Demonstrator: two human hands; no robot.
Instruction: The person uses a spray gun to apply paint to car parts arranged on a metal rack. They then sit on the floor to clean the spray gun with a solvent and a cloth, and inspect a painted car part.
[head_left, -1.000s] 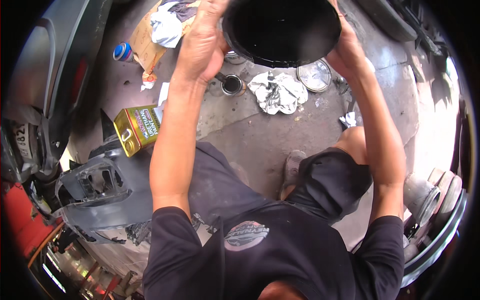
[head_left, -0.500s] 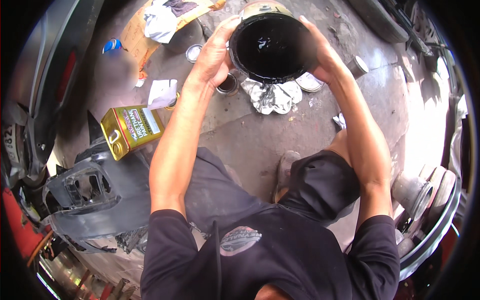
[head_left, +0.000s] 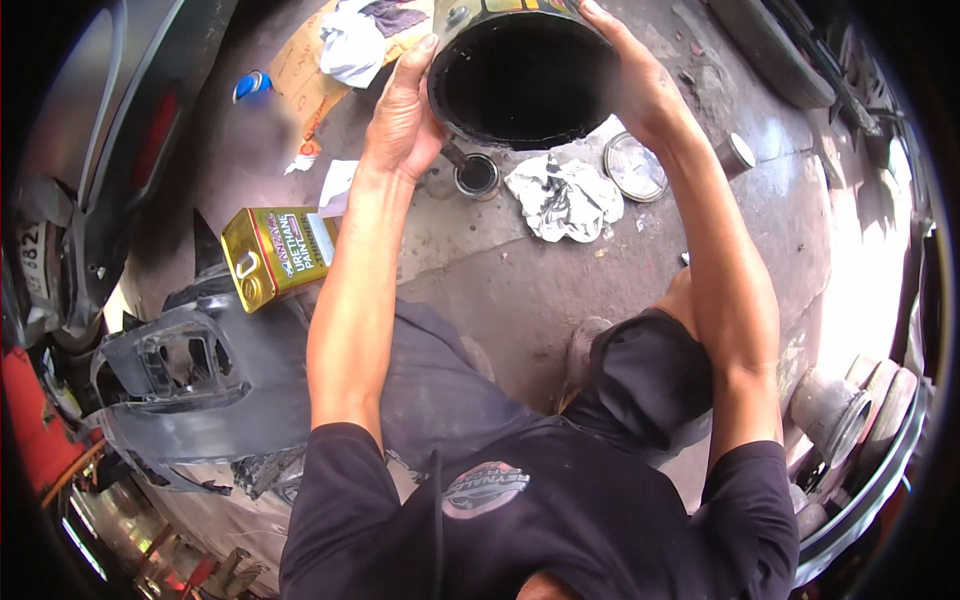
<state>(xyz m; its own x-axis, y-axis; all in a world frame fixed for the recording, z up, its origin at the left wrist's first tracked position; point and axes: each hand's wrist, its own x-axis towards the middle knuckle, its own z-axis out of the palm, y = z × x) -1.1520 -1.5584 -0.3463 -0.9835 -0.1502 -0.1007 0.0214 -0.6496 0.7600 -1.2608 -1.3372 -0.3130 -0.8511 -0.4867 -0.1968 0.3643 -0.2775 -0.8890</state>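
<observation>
A round paint can [head_left: 522, 85], its inside coated black, is held up between my two hands, its open mouth tipped toward me. My left hand [head_left: 403, 125] presses on the can's left side, with the thumb near the rim. On the opposite side my right hand [head_left: 645, 95] grips the wall; a blur covers part of the fingers there. Below the can, a small open tin [head_left: 477, 175] with dark contents stands on the floor. Beside that tin lie a crumpled white sheet or cloth [head_left: 567, 200] with a dark smear and a round lid [head_left: 635, 166].
A yellow rectangular thinner can [head_left: 275, 255] stands left of my left forearm, near white paper [head_left: 338, 186]. Farther off are cardboard [head_left: 300, 80], a white cloth [head_left: 352, 48] and a blue-topped container [head_left: 252, 84]. A dark plastic car panel [head_left: 190, 420] lies at left, a small can [head_left: 735, 154] at right.
The paint can has moved away and to the left over the floor things, and its mouth faces me at a different tilt. More of the small tin and the lid shows.
</observation>
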